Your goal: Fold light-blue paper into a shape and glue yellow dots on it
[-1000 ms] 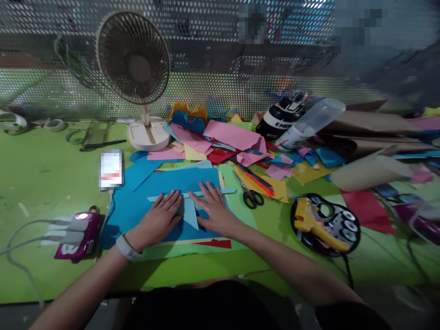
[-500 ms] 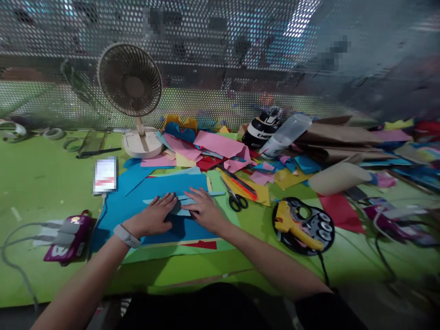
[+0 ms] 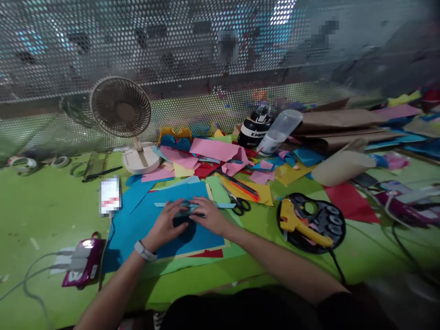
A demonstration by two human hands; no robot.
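Both my hands meet over a small light blue folded paper piece (image 3: 185, 210) lying on a large blue sheet (image 3: 144, 220). My left hand (image 3: 165, 224), with a pale watch on its wrist, grips the piece's left side with bent fingers. My right hand (image 3: 210, 216) pinches its right side. A thin light blue strip (image 3: 227, 206) sticks out past the fingers to the right. The blue sheet rests on green, yellow and red sheets on the green table (image 3: 41, 206).
Black scissors (image 3: 239, 204) and an orange cutter (image 3: 240, 185) lie right of my hands. A yellow glue gun (image 3: 299, 224) sits on a dark plate. A desk fan (image 3: 122, 114), a phone (image 3: 110, 197), a purple power strip (image 3: 82, 266), bottles (image 3: 278, 130), brown paper rolls (image 3: 343, 167) and scattered coloured paper surround the sheets.
My hands went from lying flat on the light blue piece to gripping it with curled fingers and lifting its edges. The camera view tilted up and shifted.
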